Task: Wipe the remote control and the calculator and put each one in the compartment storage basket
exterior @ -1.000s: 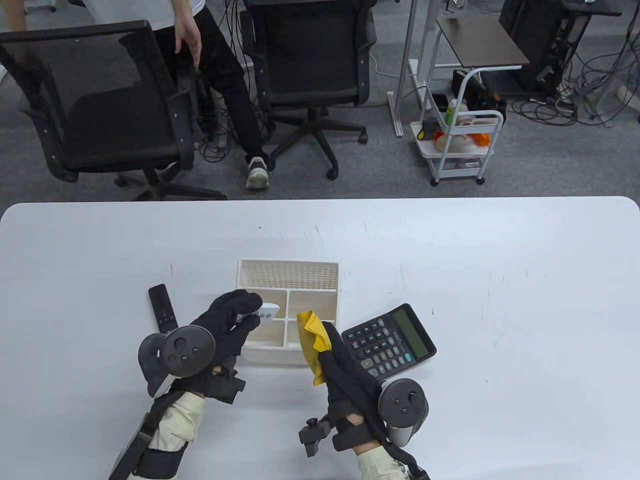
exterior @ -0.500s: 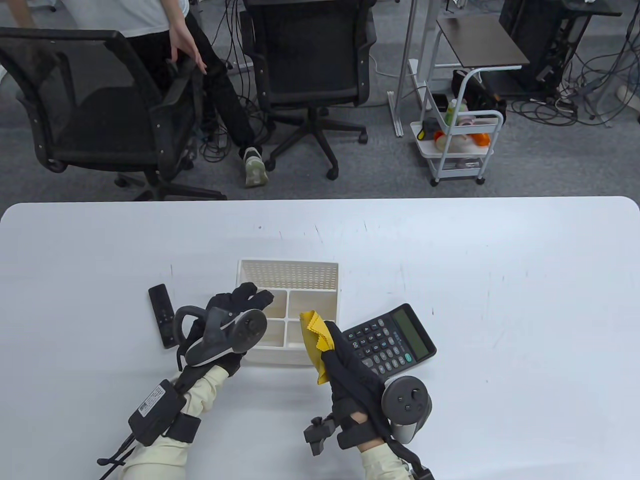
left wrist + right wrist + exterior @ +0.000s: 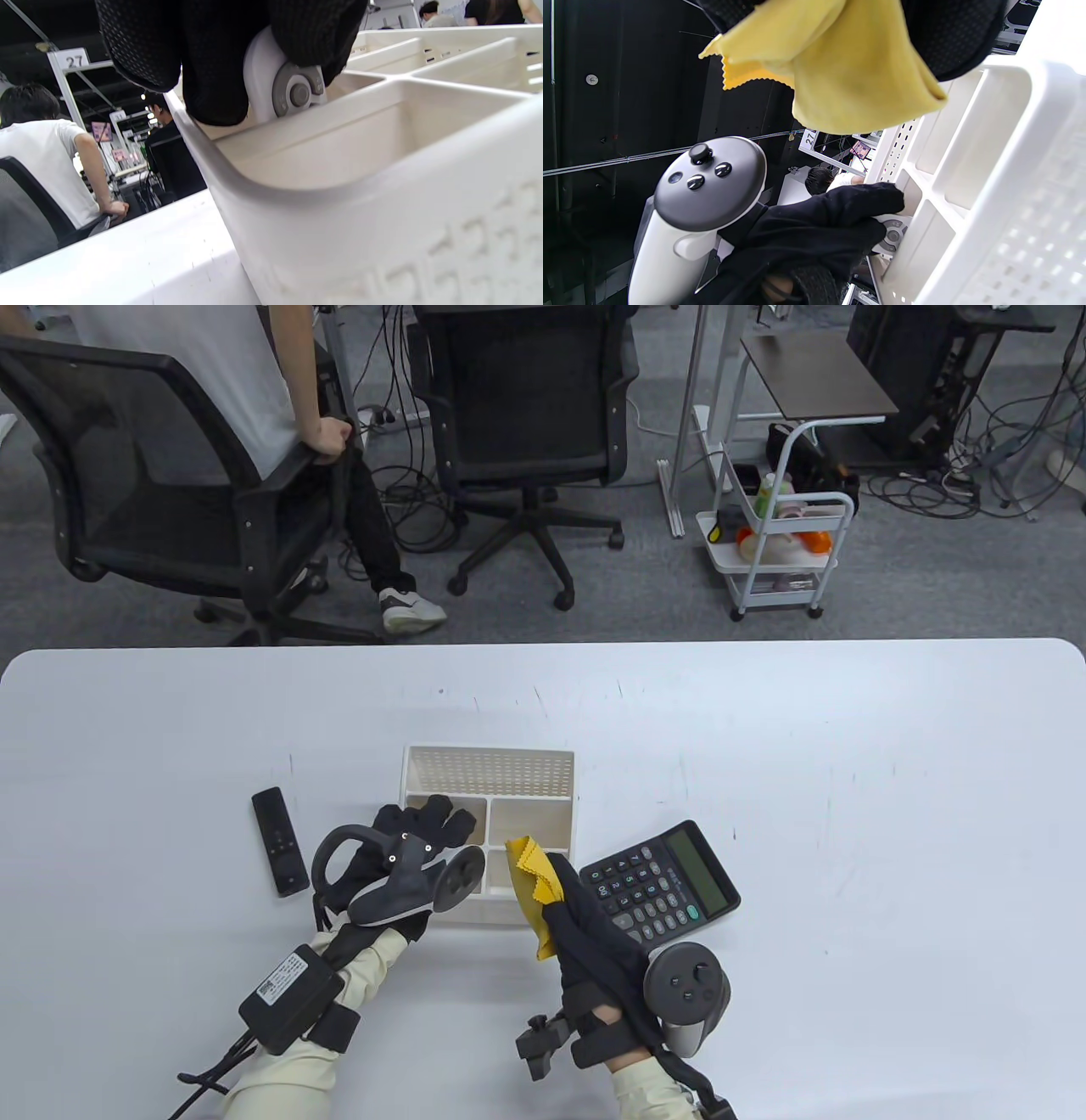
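My left hand point(image 3: 428, 827) hangs over the left side of the white compartment basket point(image 3: 489, 759) and grips a small white remote point(image 3: 288, 84) with grey round buttons. The remote points down inside a left compartment, close to the basket wall point(image 3: 339, 203); in the table view my hand hides it. My right hand point(image 3: 564, 891) holds a yellow cloth point(image 3: 528, 891) at the basket's front right corner. The black calculator point(image 3: 657, 882) lies flat just right of the basket. A slim black remote point(image 3: 279, 840) lies on the table to the left of it.
Beyond the table's far edge stand two black office chairs point(image 3: 526, 398), a white trolley point(image 3: 785, 551) and a person point(image 3: 254, 381) gripping the left chair's armrest. The white tabletop point(image 3: 891, 814) stretches wide to the right.
My left hand has turned over and tipped the white remote down into the basket's left side. My right hand with the cloth barely moved. The person behind shifted by the chair.
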`<state>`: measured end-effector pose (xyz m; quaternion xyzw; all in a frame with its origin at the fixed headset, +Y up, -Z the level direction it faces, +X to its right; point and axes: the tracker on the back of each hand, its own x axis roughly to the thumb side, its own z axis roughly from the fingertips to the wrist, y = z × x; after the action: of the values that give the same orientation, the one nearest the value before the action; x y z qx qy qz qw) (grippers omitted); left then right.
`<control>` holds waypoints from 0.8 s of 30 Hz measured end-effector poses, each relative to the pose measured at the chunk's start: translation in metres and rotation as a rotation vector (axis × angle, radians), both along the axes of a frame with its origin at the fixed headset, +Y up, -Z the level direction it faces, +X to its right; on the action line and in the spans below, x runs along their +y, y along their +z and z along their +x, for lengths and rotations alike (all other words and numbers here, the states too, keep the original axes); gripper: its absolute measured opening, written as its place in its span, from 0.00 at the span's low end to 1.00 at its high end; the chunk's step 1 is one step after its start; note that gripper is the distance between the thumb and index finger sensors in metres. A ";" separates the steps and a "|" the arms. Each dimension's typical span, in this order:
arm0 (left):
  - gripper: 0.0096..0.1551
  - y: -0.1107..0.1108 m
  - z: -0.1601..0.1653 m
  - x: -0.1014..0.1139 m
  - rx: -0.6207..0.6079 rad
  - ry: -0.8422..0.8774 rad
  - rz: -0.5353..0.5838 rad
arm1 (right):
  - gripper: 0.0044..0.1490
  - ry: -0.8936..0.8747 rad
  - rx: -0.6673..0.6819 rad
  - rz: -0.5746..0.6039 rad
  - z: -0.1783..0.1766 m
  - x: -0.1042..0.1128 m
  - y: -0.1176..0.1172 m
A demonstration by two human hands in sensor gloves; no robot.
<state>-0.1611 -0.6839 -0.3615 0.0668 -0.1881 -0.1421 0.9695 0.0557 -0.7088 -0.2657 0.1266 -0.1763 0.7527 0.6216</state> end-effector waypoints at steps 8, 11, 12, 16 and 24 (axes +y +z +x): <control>0.24 0.002 -0.006 -0.002 -0.016 0.046 -0.074 | 0.32 0.004 0.005 0.002 -0.001 -0.001 0.000; 0.24 0.006 -0.014 0.006 -0.021 0.081 -0.051 | 0.32 0.006 0.010 -0.001 -0.001 -0.001 0.000; 0.24 0.009 -0.018 0.011 -0.025 0.093 -0.034 | 0.32 0.008 0.014 0.000 -0.001 -0.001 0.000; 0.25 0.015 -0.039 0.028 0.006 0.127 0.034 | 0.32 0.022 0.016 0.009 -0.002 -0.001 0.000; 0.33 0.007 -0.099 0.026 0.282 0.132 -0.029 | 0.32 0.053 0.022 0.019 -0.005 -0.001 0.001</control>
<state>-0.2600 -0.6584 -0.3549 0.0445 -0.0475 -0.0834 0.9944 0.0507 -0.7103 -0.2645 0.1455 -0.1734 0.7658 0.6019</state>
